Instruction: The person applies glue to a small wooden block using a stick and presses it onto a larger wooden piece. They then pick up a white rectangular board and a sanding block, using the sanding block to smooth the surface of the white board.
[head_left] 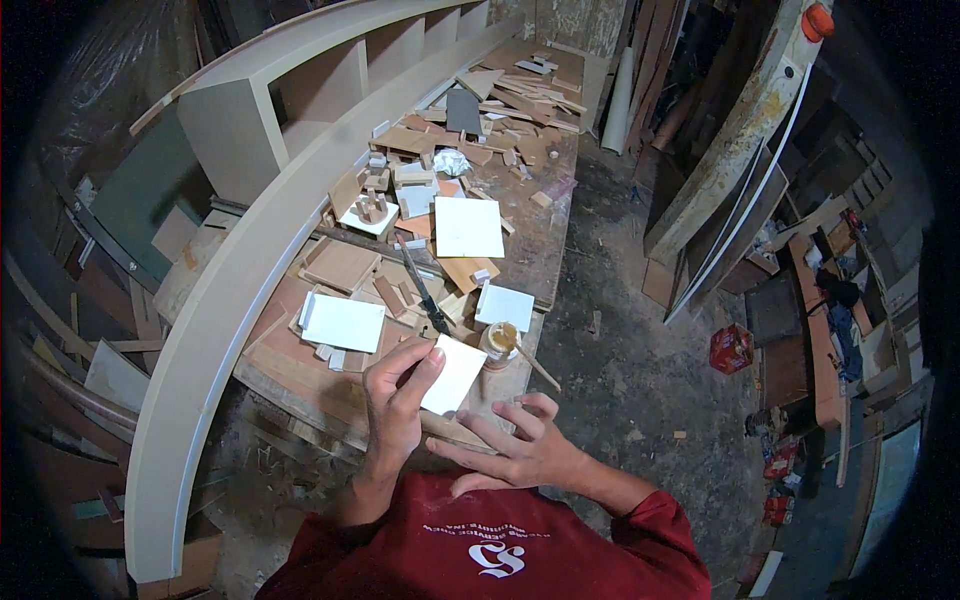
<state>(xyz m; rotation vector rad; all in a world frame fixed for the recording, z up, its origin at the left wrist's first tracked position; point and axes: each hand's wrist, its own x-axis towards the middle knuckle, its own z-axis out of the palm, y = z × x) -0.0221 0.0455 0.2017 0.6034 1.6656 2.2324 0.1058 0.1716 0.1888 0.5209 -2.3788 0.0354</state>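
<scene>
Between its thumb and fingers my left hand (397, 398) grips a small white rectangular board (458, 377), tilted over the near end of the workbench. Close to the board's lower right corner is my right hand (523, 443), its fingers spread apart and holding nothing. Just beyond the board stands a glue jar (498, 345) with yellowish-brown stuff at its top; a wooden stick (539, 368) slants down beside it to the right. A white panel (504, 305) lies behind the jar. Another white panel (343, 322) rests to the left, next to some small wooden blocks.
A long curved shelf unit (240, 240) runs along the workbench's left side. Wood offcuts (530, 100) cover the bench's far end, and a larger white square panel (469, 227) lies midway. A post (735, 130) stands at the right; a red container (731, 348) sits on the floor.
</scene>
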